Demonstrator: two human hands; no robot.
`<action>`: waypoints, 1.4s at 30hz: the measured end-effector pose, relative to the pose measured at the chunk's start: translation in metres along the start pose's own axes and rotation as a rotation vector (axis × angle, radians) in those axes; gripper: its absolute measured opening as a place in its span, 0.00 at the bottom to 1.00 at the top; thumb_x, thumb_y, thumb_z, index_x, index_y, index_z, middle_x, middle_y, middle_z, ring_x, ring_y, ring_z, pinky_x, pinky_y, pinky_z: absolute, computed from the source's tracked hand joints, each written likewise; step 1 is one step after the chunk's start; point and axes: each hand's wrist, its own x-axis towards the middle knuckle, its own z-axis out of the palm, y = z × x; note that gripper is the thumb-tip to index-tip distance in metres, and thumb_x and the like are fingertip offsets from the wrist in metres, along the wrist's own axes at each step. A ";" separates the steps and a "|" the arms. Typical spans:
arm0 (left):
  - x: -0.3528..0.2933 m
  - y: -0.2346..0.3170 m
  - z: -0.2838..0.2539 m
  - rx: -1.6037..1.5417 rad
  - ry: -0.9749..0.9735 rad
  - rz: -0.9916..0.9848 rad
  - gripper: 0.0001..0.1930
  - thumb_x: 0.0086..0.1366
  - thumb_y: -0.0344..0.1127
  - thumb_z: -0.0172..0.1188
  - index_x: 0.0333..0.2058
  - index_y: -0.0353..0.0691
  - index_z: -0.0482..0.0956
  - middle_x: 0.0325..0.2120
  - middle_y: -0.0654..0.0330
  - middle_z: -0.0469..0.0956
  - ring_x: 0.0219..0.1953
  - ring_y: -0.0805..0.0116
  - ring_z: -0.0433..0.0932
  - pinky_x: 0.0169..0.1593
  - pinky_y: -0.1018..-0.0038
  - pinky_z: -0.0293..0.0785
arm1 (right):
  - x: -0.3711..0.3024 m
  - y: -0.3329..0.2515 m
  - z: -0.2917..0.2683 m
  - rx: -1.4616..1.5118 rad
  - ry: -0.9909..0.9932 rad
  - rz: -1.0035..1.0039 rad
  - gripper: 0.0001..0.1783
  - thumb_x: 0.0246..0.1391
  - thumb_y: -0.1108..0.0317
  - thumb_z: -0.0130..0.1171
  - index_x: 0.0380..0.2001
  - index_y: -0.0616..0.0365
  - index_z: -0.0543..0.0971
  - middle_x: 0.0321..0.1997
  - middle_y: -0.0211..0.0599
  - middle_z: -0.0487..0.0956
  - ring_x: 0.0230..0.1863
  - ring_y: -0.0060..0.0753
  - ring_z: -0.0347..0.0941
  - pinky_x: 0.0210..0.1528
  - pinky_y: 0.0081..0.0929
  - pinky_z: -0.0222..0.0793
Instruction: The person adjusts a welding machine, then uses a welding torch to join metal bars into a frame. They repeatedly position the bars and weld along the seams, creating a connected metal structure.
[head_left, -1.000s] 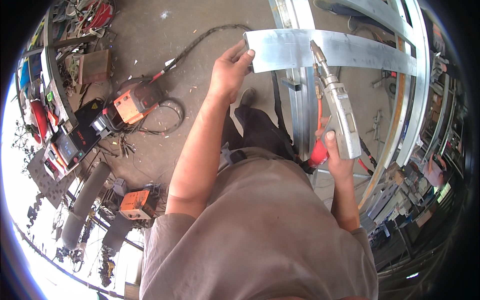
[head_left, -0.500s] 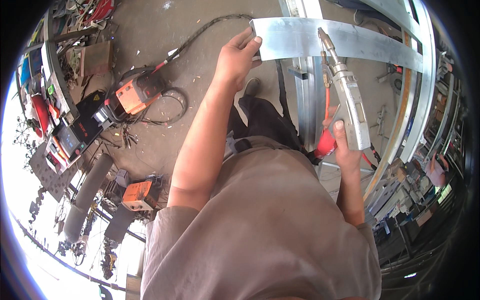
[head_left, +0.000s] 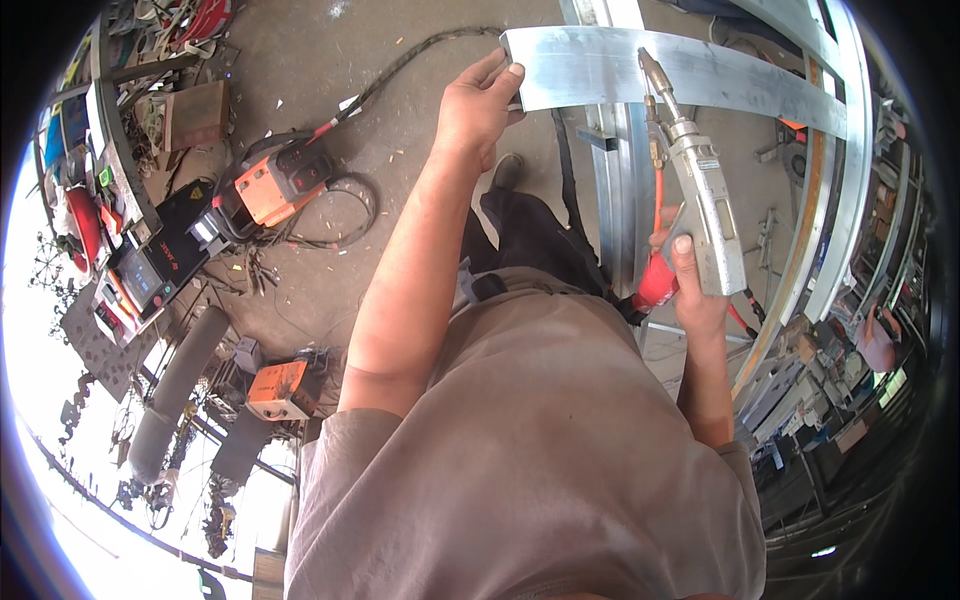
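Observation:
My left hand is closed on the left end of a shiny rectangular metal tube, with the thumb on top and the other fingers partly hidden behind the end. The tube runs right across a metal frame. My right hand is wrapped round the grip of a silver welding gun, its thumb along the side and its fingers mostly hidden. The gun's nozzle points away from me and overlaps the tube in the picture; I cannot tell whether they touch. An orange hose runs beside the gun.
Upright metal rails stand at the right. A steel post stands below the tube. At left, an orange and black machine sits on the floor with a coiled cable. A black cable crosses the floor. Another person is at far right.
The tube's left end and my left hand sit slightly farther up in the picture. The welding gun has shifted a little up and right with my right hand. Both grips are unchanged.

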 end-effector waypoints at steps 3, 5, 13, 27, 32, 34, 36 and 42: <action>0.001 0.001 0.000 -0.011 0.007 -0.008 0.31 0.73 0.37 0.64 0.69 0.30 0.66 0.62 0.45 0.75 0.62 0.52 0.77 0.58 0.56 0.82 | 0.000 0.000 0.000 0.002 -0.002 0.005 0.27 0.71 0.53 0.57 0.60 0.66 0.75 0.51 0.40 0.82 0.44 0.30 0.81 0.48 0.33 0.78; 0.001 0.000 -0.001 -0.014 0.008 -0.018 0.31 0.73 0.37 0.64 0.69 0.30 0.67 0.62 0.46 0.75 0.61 0.52 0.77 0.58 0.56 0.82 | -0.001 0.000 0.000 0.004 -0.003 0.006 0.26 0.71 0.54 0.57 0.60 0.65 0.75 0.51 0.40 0.82 0.44 0.30 0.81 0.48 0.33 0.78; -0.004 -0.004 0.004 -0.031 0.067 0.018 0.34 0.72 0.39 0.66 0.69 0.28 0.63 0.60 0.43 0.75 0.61 0.51 0.77 0.56 0.56 0.83 | 0.002 -0.003 0.001 0.005 -0.032 -0.004 0.24 0.72 0.56 0.57 0.59 0.65 0.76 0.51 0.40 0.81 0.43 0.31 0.81 0.48 0.33 0.79; -0.002 -0.007 0.008 0.013 0.137 0.042 0.26 0.70 0.39 0.68 0.57 0.26 0.70 0.52 0.46 0.80 0.51 0.59 0.81 0.49 0.62 0.84 | 0.038 -0.036 0.030 -0.091 -0.187 0.005 0.23 0.70 0.57 0.61 0.57 0.65 0.76 0.48 0.39 0.82 0.40 0.30 0.81 0.45 0.30 0.78; -0.003 -0.011 0.014 -0.073 0.178 0.061 0.22 0.68 0.37 0.70 0.51 0.30 0.71 0.46 0.51 0.82 0.42 0.69 0.80 0.43 0.71 0.80 | 0.048 -0.054 0.039 -0.091 -0.233 0.015 0.24 0.70 0.59 0.62 0.60 0.65 0.74 0.49 0.40 0.82 0.41 0.31 0.82 0.45 0.31 0.79; -0.002 -0.012 0.013 -0.069 0.175 0.050 0.22 0.68 0.37 0.70 0.50 0.30 0.71 0.46 0.51 0.82 0.41 0.69 0.80 0.42 0.72 0.80 | 0.050 -0.057 0.044 -0.097 -0.238 0.021 0.24 0.70 0.59 0.62 0.60 0.65 0.74 0.49 0.40 0.82 0.41 0.31 0.81 0.45 0.31 0.79; 0.000 -0.012 0.011 -0.064 0.175 0.047 0.22 0.68 0.38 0.71 0.50 0.30 0.71 0.46 0.51 0.82 0.41 0.69 0.80 0.42 0.72 0.80 | 0.052 -0.057 0.048 -0.099 -0.232 0.018 0.24 0.70 0.60 0.62 0.60 0.65 0.74 0.48 0.40 0.82 0.40 0.30 0.81 0.45 0.31 0.79; 0.001 -0.010 0.010 -0.051 0.169 0.022 0.22 0.67 0.38 0.71 0.49 0.31 0.71 0.46 0.51 0.82 0.40 0.70 0.80 0.41 0.72 0.80 | 0.054 -0.059 0.053 -0.099 -0.226 0.032 0.25 0.69 0.60 0.62 0.61 0.65 0.73 0.48 0.40 0.82 0.40 0.30 0.81 0.45 0.31 0.79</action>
